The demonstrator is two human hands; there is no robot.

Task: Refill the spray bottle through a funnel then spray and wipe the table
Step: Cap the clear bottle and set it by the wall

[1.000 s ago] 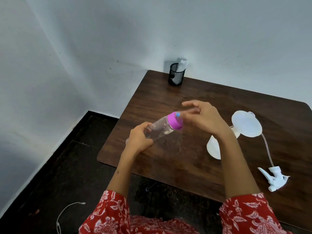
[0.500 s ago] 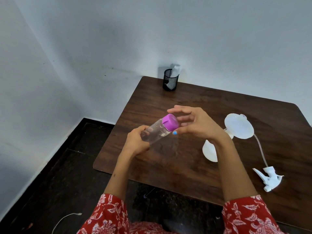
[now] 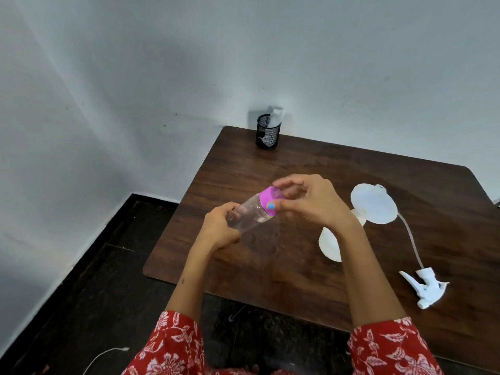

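Curling tighter than half a second ago, my right hand (image 3: 311, 204) fingers now wrap the purple cap (image 3: 271, 200), thumb pressed on its near side. My left hand (image 3: 220, 228) is closed around the base of the clear bottle (image 3: 250, 215), held tilted above the dark wooden table (image 3: 311, 163). A white funnel (image 3: 374, 203) and spray trigger (image 3: 426, 289) lie to the right; a mesh cup (image 3: 267, 131) stands by the pale wall.

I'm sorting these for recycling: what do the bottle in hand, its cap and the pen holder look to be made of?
Bottle: clear, glossy plastic by the look; the fingers behind show through it. Glass cannot be ruled out.
Cap: opaque pink-purple plastic, smooth, with a dull sheen.
Pen holder: black mesh, probably metal wire; the white contents show through its fine holes.
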